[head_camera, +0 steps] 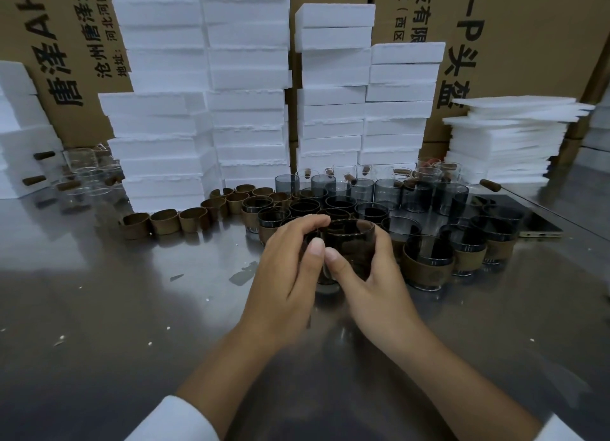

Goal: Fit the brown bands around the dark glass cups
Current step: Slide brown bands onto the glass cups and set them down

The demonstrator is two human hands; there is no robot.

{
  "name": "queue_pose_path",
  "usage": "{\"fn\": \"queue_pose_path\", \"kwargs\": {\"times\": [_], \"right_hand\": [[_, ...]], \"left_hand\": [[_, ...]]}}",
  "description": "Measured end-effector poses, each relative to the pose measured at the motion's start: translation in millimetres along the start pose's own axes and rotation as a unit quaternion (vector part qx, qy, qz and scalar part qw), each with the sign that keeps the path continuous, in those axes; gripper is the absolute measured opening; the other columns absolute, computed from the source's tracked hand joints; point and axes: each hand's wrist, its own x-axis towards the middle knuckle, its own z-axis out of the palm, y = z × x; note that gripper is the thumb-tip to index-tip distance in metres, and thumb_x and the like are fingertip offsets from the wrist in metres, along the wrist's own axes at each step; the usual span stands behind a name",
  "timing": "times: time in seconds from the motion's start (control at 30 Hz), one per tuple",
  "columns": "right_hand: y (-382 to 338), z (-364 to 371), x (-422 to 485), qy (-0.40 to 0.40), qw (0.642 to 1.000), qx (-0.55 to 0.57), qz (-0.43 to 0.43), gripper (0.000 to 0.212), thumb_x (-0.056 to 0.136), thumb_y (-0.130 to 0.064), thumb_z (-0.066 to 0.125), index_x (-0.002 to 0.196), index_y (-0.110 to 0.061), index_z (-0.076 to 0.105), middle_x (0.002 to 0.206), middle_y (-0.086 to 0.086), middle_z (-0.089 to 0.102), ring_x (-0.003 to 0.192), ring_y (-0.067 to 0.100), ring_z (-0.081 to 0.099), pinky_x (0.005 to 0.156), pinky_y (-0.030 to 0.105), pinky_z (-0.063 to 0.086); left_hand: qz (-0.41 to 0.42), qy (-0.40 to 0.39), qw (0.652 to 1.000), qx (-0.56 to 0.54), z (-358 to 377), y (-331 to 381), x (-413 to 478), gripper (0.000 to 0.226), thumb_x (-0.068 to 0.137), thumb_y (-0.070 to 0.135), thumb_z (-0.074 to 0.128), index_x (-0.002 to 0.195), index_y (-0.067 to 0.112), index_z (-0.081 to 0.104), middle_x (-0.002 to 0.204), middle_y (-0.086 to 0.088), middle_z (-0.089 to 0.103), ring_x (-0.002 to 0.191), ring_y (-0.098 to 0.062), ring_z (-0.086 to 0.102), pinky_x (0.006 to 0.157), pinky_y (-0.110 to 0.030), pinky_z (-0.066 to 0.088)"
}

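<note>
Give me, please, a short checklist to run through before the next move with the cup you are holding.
1. Grip: left hand and right hand both curl round the dark glass cup: ok.
2. Cup upright, rim facing up: ok.
3. Whether it is banded yet: the hands hide its wall: cannot tell.
4. Supply: loose brown bands lie in a row to the left: ok.
5. Set-down spot: bare table in front of the banded cups: ok.
</note>
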Motion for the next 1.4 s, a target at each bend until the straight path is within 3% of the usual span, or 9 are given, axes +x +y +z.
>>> {"fn": "queue_pose_path", "kwargs": {"times": [0.2, 0.33, 0.4, 0.57, 0.67, 0.83, 1.07, 1.27, 1.4], "right_hand": [[-0.1, 0.5, -2.1, -0.028, 0.999, -0.035, -0.013, 0.070, 0.082, -0.046, 0.064, 0.141, -0.026, 0.034, 0.133, -0.007, 0.053, 0.124, 0.006, 0.050, 0.106, 0.034, 0.043], [-1.5, 3.2, -5.8, -0.051, 0.997, -0.048, -0.026, 0.070, 0.071, -0.062, 0.057, 0.134, -0.039, 0.036, 0.128, -0.015, 0.053, 0.119, -0.003, 0.051, 0.100, 0.025, 0.045], [-1.3, 3.9, -6.3, -0.059, 0.996, -0.055, -0.033, 0.064, 0.078, -0.056, 0.060, 0.134, -0.041, 0.034, 0.132, -0.015, 0.052, 0.124, -0.004, 0.048, 0.102, 0.023, 0.041], [-0.6, 3.5, -5.5, -0.073, 0.995, -0.057, -0.040, 0.064, 0.088, -0.033, 0.065, 0.141, -0.026, 0.030, 0.138, -0.004, 0.049, 0.130, 0.012, 0.046, 0.107, 0.044, 0.041], [-1.2, 2.3, -3.4, -0.041, 0.998, -0.042, -0.034, 0.059, 0.085, -0.037, 0.065, 0.136, -0.027, 0.036, 0.129, -0.008, 0.054, 0.121, 0.005, 0.052, 0.101, 0.032, 0.045], [-1.4, -0.9, 0.0, 0.013, 1.000, -0.018, -0.003, 0.059, 0.083, -0.042, 0.064, 0.134, -0.026, 0.039, 0.120, -0.006, 0.058, 0.109, 0.005, 0.058, 0.086, 0.018, 0.047], [-0.8, -1.6, -0.5, 0.023, 1.000, -0.017, 0.005, 0.061, 0.086, -0.035, 0.066, 0.138, -0.026, 0.036, 0.127, -0.007, 0.056, 0.115, 0.005, 0.055, 0.099, 0.028, 0.047], [-2.6, 2.1, -3.3, -0.019, 0.999, -0.006, -0.027, 0.048, 0.084, -0.040, 0.063, 0.124, -0.043, 0.038, 0.122, -0.012, 0.058, 0.111, -0.003, 0.056, 0.090, 0.015, 0.047], [1.5, 5.5, -7.7, -0.051, 0.998, -0.019, -0.041, 0.055, 0.086, -0.027, 0.069, 0.124, -0.050, 0.036, 0.123, -0.013, 0.057, 0.115, 0.003, 0.056, 0.096, 0.024, 0.049]], "left_hand": [[-0.070, -0.049, 0.994, -0.066, -1.2, 6.6, 3.5, 0.050, 0.087, 0.062, 0.023, 0.124, 0.040, 0.048, 0.129, 0.018, 0.055, 0.129, 0.002, 0.042, 0.107, -0.021, 0.033], [-0.063, -0.053, 0.995, -0.047, -1.2, 13.9, 4.8, 0.045, 0.086, 0.061, 0.021, 0.119, 0.045, 0.046, 0.128, 0.018, 0.056, 0.131, -0.004, 0.042, 0.111, -0.034, 0.032], [-0.041, -0.051, 0.997, -0.034, -1.4, 18.4, 4.4, 0.043, 0.088, 0.058, 0.022, 0.120, 0.045, 0.047, 0.126, 0.017, 0.058, 0.130, -0.006, 0.043, 0.110, -0.038, 0.033], [0.037, -0.048, 0.998, -0.033, 1.2, 25.7, 1.7, 0.048, 0.095, 0.048, 0.027, 0.121, 0.024, 0.059, 0.121, 0.010, 0.061, 0.128, -0.011, 0.046, 0.108, -0.029, 0.035], [0.054, -0.043, 0.997, -0.030, 1.4, 25.3, 0.3, 0.048, 0.096, 0.047, 0.029, 0.117, 0.020, 0.062, 0.122, 0.005, 0.060, 0.130, -0.007, 0.043, 0.104, -0.016, 0.032], [0.056, -0.018, 0.998, -0.026, 2.0, 16.8, 0.3, 0.044, 0.096, 0.041, 0.030, 0.113, 0.018, 0.063, 0.118, 0.001, 0.061, 0.126, -0.005, 0.046, 0.101, -0.014, 0.033], [-0.015, -0.010, 0.998, -0.063, -1.1, 5.7, 1.2, 0.040, 0.093, 0.045, 0.033, 0.116, 0.026, 0.059, 0.119, 0.008, 0.063, 0.120, -0.013, 0.055, 0.100, -0.036, 0.044], [-0.108, -0.027, 0.982, -0.153, 1.3, 9.9, 1.6, 0.057, 0.076, 0.049, 0.065, 0.127, 0.030, 0.048, 0.127, 0.018, 0.057, 0.122, 0.002, 0.051, 0.100, -0.021, 0.043], [-0.158, -0.071, 0.968, -0.180, -0.1, 8.6, 1.1, 0.051, 0.074, 0.035, 0.076, 0.120, 0.029, 0.056, 0.106, 0.014, 0.069, 0.101, 0.008, 0.061, 0.077, -0.007, 0.047]]}}
